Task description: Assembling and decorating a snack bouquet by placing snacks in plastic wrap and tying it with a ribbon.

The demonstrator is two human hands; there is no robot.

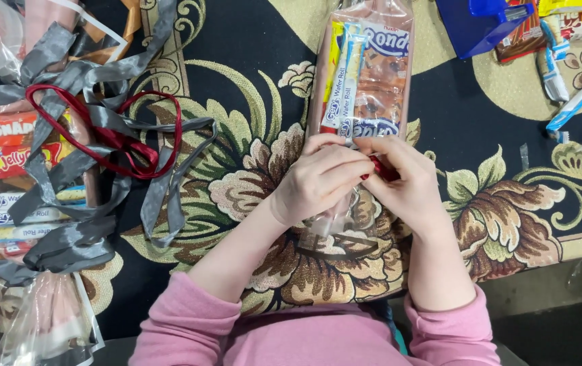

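Both hands meet at the neck of a clear snack bag that lies on the floral carpet, its filled end pointing away from the person. The left hand is clenched around the gathered plastic, fingers curled over it, and the right hand pinches a short length of red ribbon against the same spot; how the ribbon runs under the fingers is hidden.

Largest risk, as I judge it: the bag is packed with wafer rolls and a chocolate biscuit pack, and its open end is held shut by finger pressure alone. If the left hand slackens, the gathered plastic could spring open and the ribbon would slide off the slick film.

Next, the ribbon itself. Only a small bit shows, so the ends may be short, and a short tail could slip out of the pinch before it holds.

To the person's left lies a heap of grey ribbons tangled with a dark red ribbon loop, on top of other filled bags. A sleeve dragged across could pull that tangle along.

Smaller things: loose wafer sticks and a blue box sit well apart on the right, beyond easy reach of these hands
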